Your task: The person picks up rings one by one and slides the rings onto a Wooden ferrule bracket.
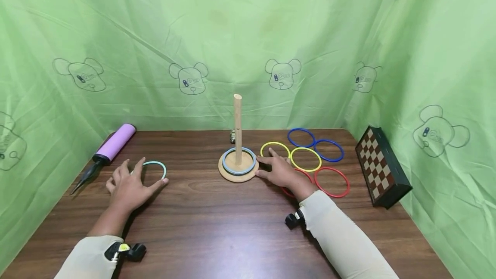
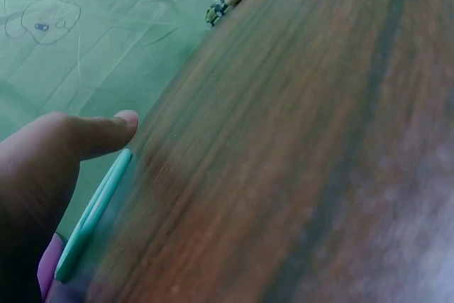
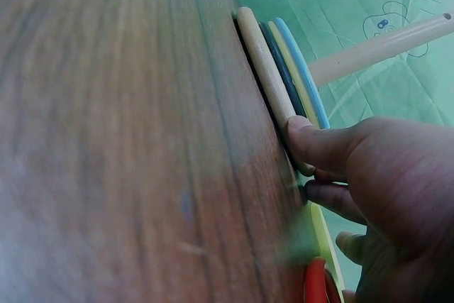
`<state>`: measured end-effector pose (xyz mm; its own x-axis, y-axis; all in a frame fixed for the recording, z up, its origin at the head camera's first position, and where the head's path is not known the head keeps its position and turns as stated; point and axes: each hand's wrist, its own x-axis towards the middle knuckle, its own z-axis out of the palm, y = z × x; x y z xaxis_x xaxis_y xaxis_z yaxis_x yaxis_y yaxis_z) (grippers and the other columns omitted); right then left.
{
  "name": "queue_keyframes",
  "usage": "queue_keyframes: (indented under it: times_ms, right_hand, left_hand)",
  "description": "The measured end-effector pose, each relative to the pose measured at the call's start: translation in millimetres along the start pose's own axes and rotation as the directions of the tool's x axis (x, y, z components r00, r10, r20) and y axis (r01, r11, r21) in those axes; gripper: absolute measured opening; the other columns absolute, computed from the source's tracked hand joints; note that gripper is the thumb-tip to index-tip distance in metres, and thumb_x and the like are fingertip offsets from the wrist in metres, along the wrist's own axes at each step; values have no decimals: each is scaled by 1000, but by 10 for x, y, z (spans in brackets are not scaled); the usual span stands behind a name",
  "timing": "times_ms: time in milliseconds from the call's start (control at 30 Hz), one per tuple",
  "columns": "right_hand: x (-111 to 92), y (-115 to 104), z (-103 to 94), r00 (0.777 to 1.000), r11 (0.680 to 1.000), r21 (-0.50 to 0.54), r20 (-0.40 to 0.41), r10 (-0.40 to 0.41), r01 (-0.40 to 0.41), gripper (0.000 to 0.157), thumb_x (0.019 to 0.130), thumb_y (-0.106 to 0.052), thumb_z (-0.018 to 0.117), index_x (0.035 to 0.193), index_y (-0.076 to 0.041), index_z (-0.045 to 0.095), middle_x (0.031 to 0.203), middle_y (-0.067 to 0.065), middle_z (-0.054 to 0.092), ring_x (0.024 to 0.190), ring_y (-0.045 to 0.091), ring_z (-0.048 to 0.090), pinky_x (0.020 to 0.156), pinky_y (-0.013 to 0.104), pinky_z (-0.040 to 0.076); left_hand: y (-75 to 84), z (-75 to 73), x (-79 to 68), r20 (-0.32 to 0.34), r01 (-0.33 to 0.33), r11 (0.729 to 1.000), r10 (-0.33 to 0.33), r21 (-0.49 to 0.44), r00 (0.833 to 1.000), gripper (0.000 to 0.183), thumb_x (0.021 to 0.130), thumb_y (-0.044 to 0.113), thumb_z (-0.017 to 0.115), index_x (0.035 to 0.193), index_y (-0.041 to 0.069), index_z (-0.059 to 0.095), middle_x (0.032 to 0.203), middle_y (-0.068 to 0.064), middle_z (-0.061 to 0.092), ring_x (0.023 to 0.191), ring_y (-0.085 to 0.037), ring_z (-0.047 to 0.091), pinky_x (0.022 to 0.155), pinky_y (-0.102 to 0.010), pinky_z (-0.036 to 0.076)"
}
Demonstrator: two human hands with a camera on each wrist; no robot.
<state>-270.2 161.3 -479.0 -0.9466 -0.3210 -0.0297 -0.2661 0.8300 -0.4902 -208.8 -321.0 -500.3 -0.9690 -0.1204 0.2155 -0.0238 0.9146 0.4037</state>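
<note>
On the left, a turquoise ring lies on the table, partly hidden by my left hand. The fingers spread over its far left side, and the thumb reaches its near right edge; whether they touch is unclear. Toward the middle, a round wooden base carries an upright wooden peg. Around the peg lie stacked rings, with a light blue ring on top and yellow and dark ones beneath, seen in the right wrist view. My right hand touches the base's right edge with its thumb and nearby fingertips.
Right of the base lie two yellow rings, two blue rings and two red rings. A checkered board box stands at the right edge. A purple hand pump lies far left. Behind the peg is a small toy.
</note>
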Motion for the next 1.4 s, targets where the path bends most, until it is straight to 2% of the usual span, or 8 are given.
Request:
queue_keyframes:
  times_ms: [200,433,867,1200,1400]
  right_hand:
    - [-15,44,-1,1000,1000,6,-4,0,0,59,102,-47,77,156,-26,64,178,28,29,164,53,29,124,82,20]
    - [-13,16,-6,1000,1000,10,6,5,-5,60,102,-49,76,156,-27,63,179,27,26,165,52,27,127,82,17]
    - [8,17,-1,1000,1000,11,-3,14,-13,59,102,-48,76,156,-28,63,179,27,27,163,55,30,127,82,17]
    - [9,32,0,1000,1000,0,-11,-6,6,59,102,-47,77,155,-25,64,176,28,33,163,49,35,126,79,21]
    - [18,25,1,1000,1000,-10,-4,-14,14,58,103,-47,75,156,-25,64,175,28,34,163,45,38,127,74,24]
  left_hand:
    - [-11,34,15,59,65,997,-66,31,996,122,85,85,71,170,8,30,165,-51,15,145,-75,20,102,-91,22]
    - [-31,17,7,88,97,994,-101,48,991,122,85,88,68,169,8,30,156,-52,26,139,-73,25,101,-89,25]
    - [-36,9,25,65,47,998,-51,52,997,107,91,81,68,163,8,41,151,-46,36,138,-71,30,100,-91,27]
    - [-2,45,54,10,2,999,-3,35,1000,100,91,75,73,161,9,45,151,-41,43,137,-69,36,101,-85,31]
    - [34,90,101,-74,-51,999,50,-16,996,95,89,70,79,158,11,49,150,-38,47,138,-67,39,106,-82,30]
